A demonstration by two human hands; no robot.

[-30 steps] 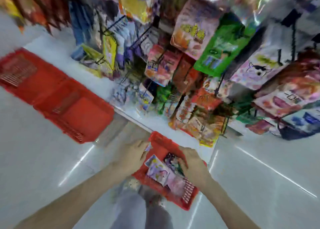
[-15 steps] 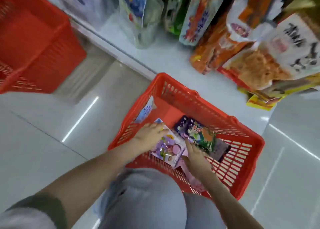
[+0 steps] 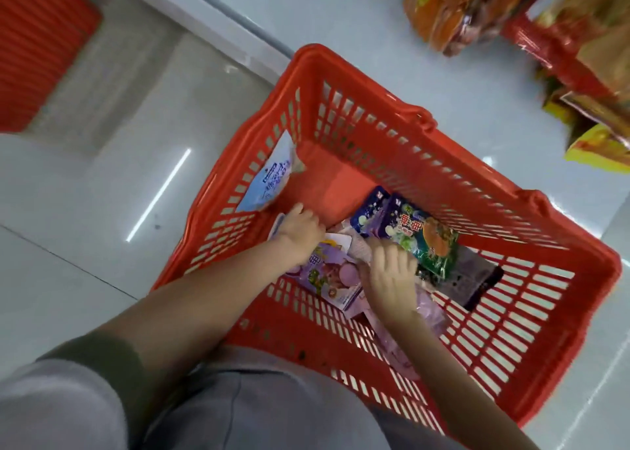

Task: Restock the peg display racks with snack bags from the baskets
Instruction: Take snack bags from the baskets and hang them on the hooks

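Glossy pale tiled floor, reflected light streak, white shelf base

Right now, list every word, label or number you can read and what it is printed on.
Nothing reads clearly enough to quote.
Pale blue bag: dark blue print, blurred.
Dark purple-and-green bag: large red characters, blurred.
Lilac bag: yellow characters, blurred.
Red basket: no marking shown.

Red basket on floor, tilted view. Inside: dark purple-green bag flat, lilac bag beside it, pale blue bag leaning on left wall.
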